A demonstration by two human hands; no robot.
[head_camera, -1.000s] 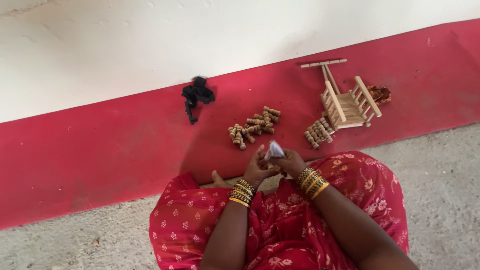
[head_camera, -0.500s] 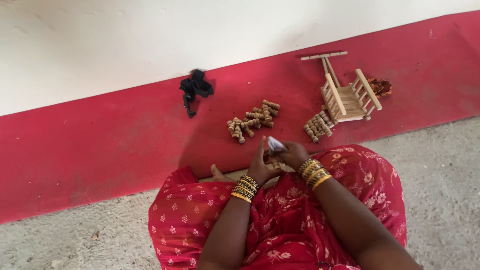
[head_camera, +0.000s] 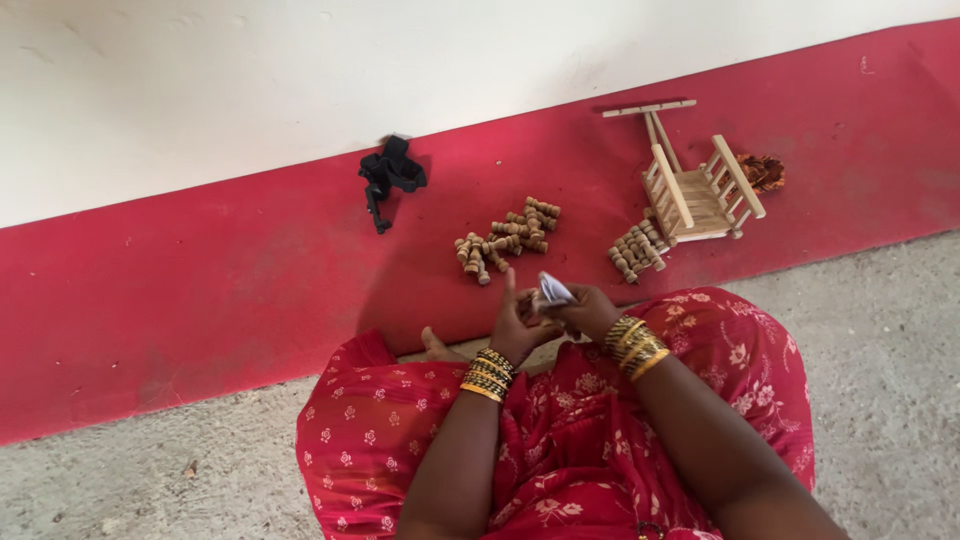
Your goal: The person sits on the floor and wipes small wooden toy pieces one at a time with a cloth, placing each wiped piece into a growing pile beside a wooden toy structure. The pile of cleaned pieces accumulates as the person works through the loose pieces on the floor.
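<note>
I sit cross-legged in a red patterned garment. Both hands meet in front of my knees. My right hand (head_camera: 585, 312) pinches a small pale folded piece (head_camera: 553, 290), perhaps paper or sandpaper. My left hand (head_camera: 520, 328) touches the same spot, one finger pointing up; whether it holds something small I cannot tell. Both wrists wear gold bangles. Just beyond my hands lies a pile of short turned wooden pegs (head_camera: 505, 240). A second row of pegs (head_camera: 637, 250) rests beside a small wooden toy cart (head_camera: 695, 190) to the right.
A black strap-like object (head_camera: 390, 175) lies on the red strip (head_camera: 200, 290) near the white wall (head_camera: 250, 90). A brownish bundle (head_camera: 762, 172) sits behind the cart. Grey rough concrete floor (head_camera: 880, 340) surrounds me. My bare foot (head_camera: 437, 348) shows by my left knee.
My hands have stayed together, working the pale piece with small finger movements. The view has shifted slightly; the objects on the floor have not moved.
</note>
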